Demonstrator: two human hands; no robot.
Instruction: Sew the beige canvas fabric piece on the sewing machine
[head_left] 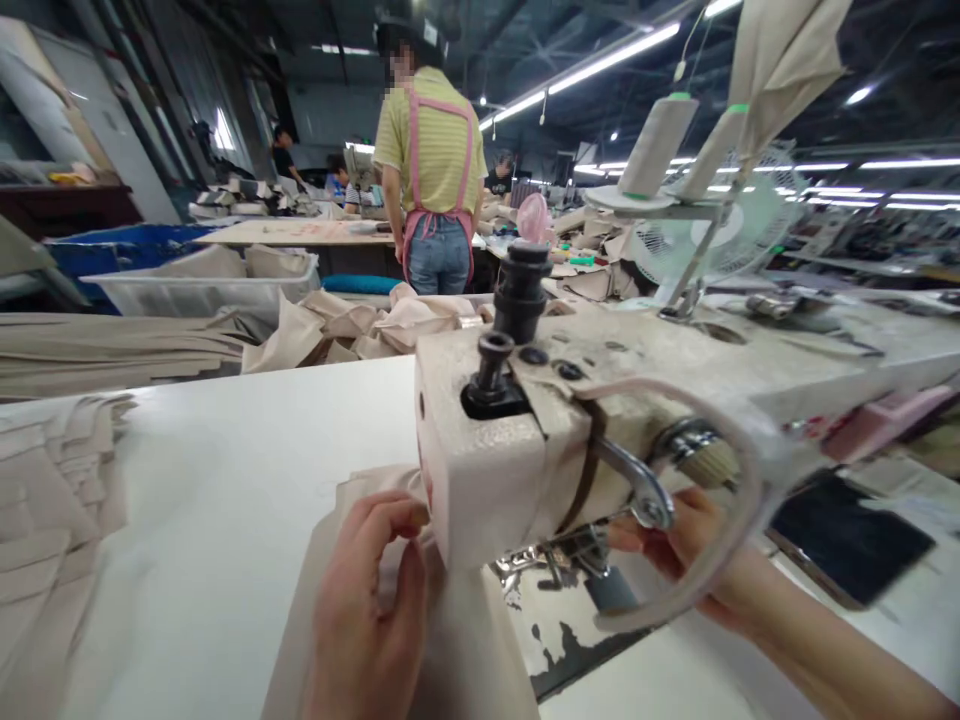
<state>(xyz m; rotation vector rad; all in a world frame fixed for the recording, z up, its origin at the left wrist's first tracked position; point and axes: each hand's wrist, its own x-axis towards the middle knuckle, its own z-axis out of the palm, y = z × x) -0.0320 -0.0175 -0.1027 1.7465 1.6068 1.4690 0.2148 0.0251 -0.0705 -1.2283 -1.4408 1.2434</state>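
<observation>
A beige sewing machine [495,470] stands in front of me, its head over the needle plate [555,620]. Left of the head, my left hand [367,610] is curled with thumb and index finger pinched at a piece of beige fabric [472,650], which lies flat beneath it and runs beside the head. My right hand [686,540] reaches in from the right, near the presser foot [581,550] and behind the metal lever [637,485]. Its fingers are bent together; the lever partly covers them, and anything between them is too small to make out.
Stacked beige fabric pieces [60,510] lie at the left of the white table [217,480]. Beyond are a white bin [217,295], crumpled cloth [337,325] and a person in an apron [431,170]. Thread cones [656,145] and a fan [720,230] stand at the right.
</observation>
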